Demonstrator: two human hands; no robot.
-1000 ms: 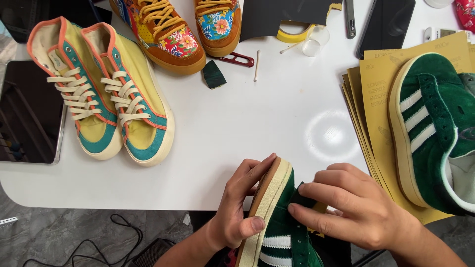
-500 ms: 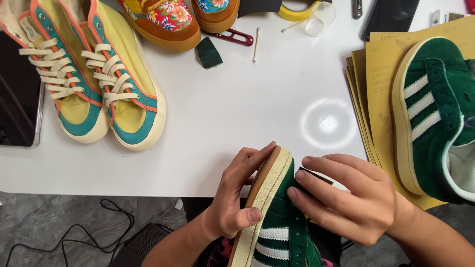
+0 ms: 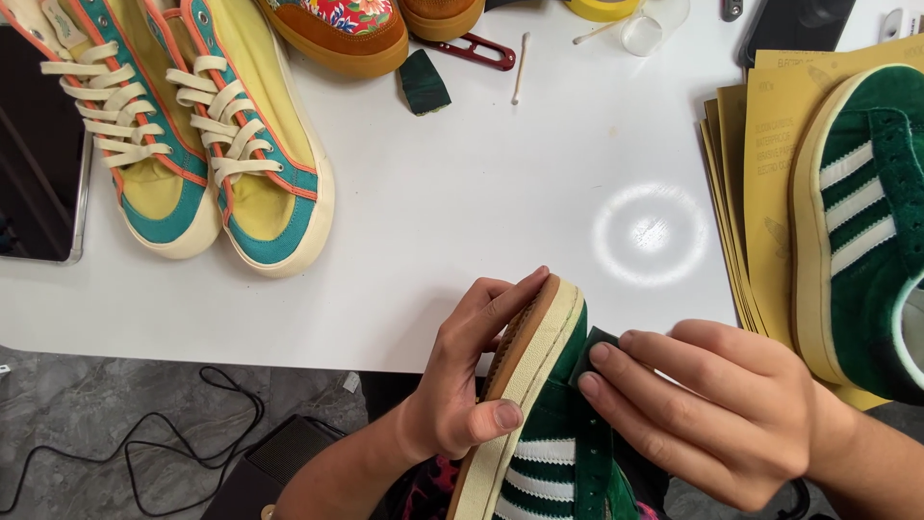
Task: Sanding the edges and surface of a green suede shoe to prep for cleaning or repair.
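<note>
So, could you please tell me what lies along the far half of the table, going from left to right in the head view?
Dark tablet → pair of yellow and teal high-top sneakers → small dark green block → cotton swab → stack of yellow sandpaper sheets → green sneaker with white stripes.

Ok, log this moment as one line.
left hand: holds green sneaker by sole | right hand: presses small dark pad on sneaker's side | second green sneaker: on sandpaper sheets
</note>
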